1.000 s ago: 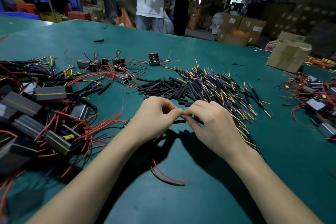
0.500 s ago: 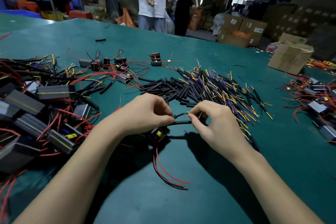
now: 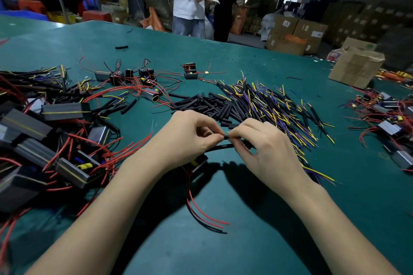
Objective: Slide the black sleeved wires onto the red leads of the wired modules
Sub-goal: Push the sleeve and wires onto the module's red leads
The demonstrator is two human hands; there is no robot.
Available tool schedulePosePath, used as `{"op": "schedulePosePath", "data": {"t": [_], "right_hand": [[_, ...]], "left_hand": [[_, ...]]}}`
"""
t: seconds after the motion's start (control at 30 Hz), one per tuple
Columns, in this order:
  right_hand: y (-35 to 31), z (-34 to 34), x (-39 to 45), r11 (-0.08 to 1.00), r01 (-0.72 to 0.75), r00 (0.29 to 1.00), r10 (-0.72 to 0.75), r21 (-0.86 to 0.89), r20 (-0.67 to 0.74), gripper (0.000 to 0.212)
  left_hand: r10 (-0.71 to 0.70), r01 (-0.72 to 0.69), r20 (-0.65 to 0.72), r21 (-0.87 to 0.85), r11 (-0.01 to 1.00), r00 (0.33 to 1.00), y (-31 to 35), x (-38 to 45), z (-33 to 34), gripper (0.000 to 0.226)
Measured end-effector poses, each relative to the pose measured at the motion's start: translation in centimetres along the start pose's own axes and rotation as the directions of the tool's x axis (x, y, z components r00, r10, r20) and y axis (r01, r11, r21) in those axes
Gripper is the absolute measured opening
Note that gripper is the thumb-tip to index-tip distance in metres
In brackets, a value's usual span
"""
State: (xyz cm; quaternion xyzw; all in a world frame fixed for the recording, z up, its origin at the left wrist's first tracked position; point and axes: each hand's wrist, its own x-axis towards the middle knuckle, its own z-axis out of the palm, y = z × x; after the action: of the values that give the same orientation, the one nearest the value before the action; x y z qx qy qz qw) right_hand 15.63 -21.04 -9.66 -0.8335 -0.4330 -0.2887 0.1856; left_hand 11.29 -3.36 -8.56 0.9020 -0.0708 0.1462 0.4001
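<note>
Black sleeved wire [image 3: 225, 146] pinched at both ends above the green table [image 3: 257, 241], near the middle. Left hand [image 3: 190, 138] curled on its left part, thumb and forefinger closed; right hand [image 3: 266, 147] gripping the right part, fingertips nearly meeting the left's. Small wired module [image 3: 197, 162] tucked just under the left hand, red leads [image 3: 201, 212] trailing toward the camera. Possibly a lead already inside the sleeve; too hidden to tell. Heap of sleeved wires [image 3: 268, 105] just beyond, module pile [image 3: 44, 136] at left.
</note>
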Motion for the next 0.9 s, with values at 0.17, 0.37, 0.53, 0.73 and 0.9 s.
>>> {"op": "schedulePosePath", "data": {"t": [0.17, 0.37, 0.53, 0.73, 0.9], "right_hand": [[0.1, 0.2, 0.0, 0.993, -0.017, 1.000, 0.017, 0.115, 0.001, 0.003], [-0.1, 0.4, 0.0, 0.979, -0.021, 1.000, 0.020, 0.205, 0.007, 0.004], [-0.2, 0.5, 0.0, 0.974, -0.019, 1.000, 0.018, 0.225, 0.010, 0.004], [0.0, 0.7, 0.0, 0.962, -0.017, 0.999, 0.007, 0.272, 0.036, 0.004], [0.4, 0.9, 0.0, 0.946, -0.023, 0.999, 0.008, 0.324, 0.047, 0.005]], "left_hand": [[-0.033, 0.033, 0.009, -0.046, 0.998, 0.999, 0.1, -0.1, -0.4, 0.012], [-0.066, 0.069, 0.043, -0.076, 0.995, 0.997, 0.1, -0.2, -1.0, 0.013], [-0.084, 0.088, 0.063, -0.058, 0.994, 0.994, -0.1, -0.2, -1.1, 0.014], [-0.093, 0.092, 0.060, 0.022, 0.996, 0.994, -0.2, -0.1, -0.9, 0.015], [-0.056, 0.054, 0.071, 0.026, 0.998, 0.996, -0.6, -0.1, -1.0, 0.017]]}}
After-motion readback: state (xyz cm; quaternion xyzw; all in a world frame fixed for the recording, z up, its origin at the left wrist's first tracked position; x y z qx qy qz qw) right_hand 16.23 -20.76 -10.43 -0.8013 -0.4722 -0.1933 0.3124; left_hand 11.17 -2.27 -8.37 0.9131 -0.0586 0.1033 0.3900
